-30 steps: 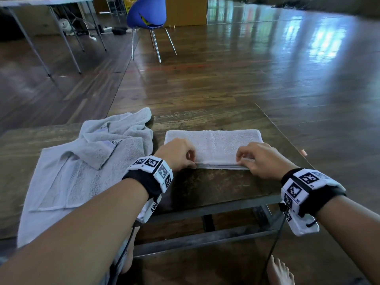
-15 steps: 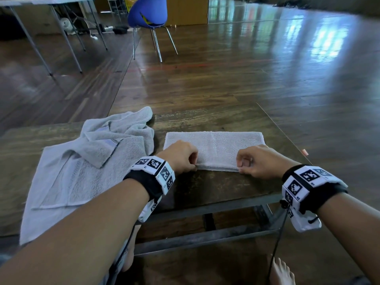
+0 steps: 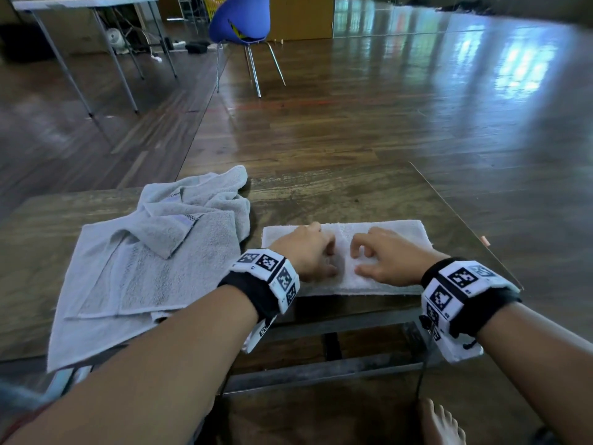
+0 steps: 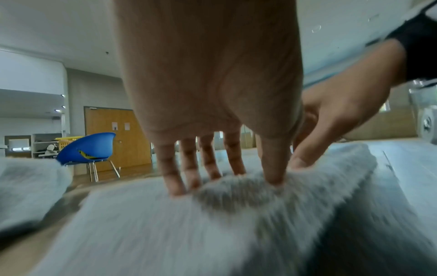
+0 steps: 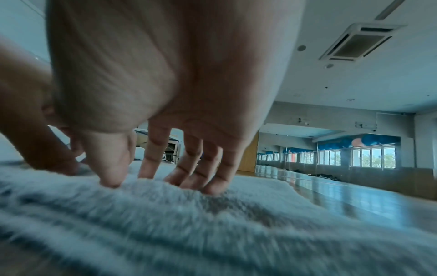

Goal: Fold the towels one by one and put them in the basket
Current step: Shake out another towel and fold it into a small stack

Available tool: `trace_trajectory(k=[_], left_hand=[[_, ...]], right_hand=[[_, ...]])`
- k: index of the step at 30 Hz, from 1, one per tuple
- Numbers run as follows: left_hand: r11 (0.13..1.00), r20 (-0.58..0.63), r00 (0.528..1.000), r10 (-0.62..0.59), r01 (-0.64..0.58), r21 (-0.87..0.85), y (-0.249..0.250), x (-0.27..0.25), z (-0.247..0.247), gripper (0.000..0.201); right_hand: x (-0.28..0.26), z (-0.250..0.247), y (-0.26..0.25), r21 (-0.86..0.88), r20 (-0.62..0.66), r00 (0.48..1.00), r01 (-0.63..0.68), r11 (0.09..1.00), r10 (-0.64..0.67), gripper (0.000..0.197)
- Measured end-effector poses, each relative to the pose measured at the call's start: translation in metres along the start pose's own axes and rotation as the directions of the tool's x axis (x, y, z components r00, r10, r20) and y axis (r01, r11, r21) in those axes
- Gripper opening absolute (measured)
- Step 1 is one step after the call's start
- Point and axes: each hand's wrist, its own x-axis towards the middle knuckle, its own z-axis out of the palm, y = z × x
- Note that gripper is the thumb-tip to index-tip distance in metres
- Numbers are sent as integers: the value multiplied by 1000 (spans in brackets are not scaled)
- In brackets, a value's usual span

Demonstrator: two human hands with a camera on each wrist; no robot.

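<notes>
A white towel, folded into a flat strip, lies right; grey towels lie rumpled left.

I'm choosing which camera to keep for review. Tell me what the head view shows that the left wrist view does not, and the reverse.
Only the head view: the crumpled grey towel spread out whole at left, the wooden table edge with its metal frame, both wrist bands, a bare foot.

Only the left wrist view: the left hand's fingertips pressing into the pile, the wooden door.

Both: the left hand, the right hand, the folded white towel, the blue chair.
</notes>
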Motion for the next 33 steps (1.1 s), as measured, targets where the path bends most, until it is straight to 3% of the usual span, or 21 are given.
trace_trajectory(k=[2,4,6,9,11,14,19,25,33], left_hand=[[1000,-4,1000,-6,6,-24,3,2,-2,30],[1000,-93,996,-2,0,-19,10,4,1,31],[1000,-115,993,2,-2,4,15,4,10,52],[999,83,996,-42,44,-22,13,3,24,100],[999,153,987,-48,51,-19,7,3,30,110],[1000,192,981,-23,22,6,0,1,35,112],[1000,149,989,-3,2,8,-10,-1,42,112],[998,171,983,-60,59,10,-25,-4,44,126],[987,215,965,-149,132,89,-36,-21,34,128]], right_hand=[[3,1,-2,-15,-8,1000,-3,1000,2,8],[6,1,-3,-8,-131,991,12,1000,-13,7],[8,5,-5,-38,-200,979,23,999,-30,15],[10,16,-6,-52,-46,999,26,998,-28,41],[8,22,-3,-8,65,998,19,1000,-19,55],[3,27,9,82,148,989,-3,997,-9,70],[-1,41,26,11,140,990,-16,1000,14,81],[-13,38,50,-85,133,973,-176,981,186,122],[-48,19,85,-48,184,880,-436,899,437,142]])
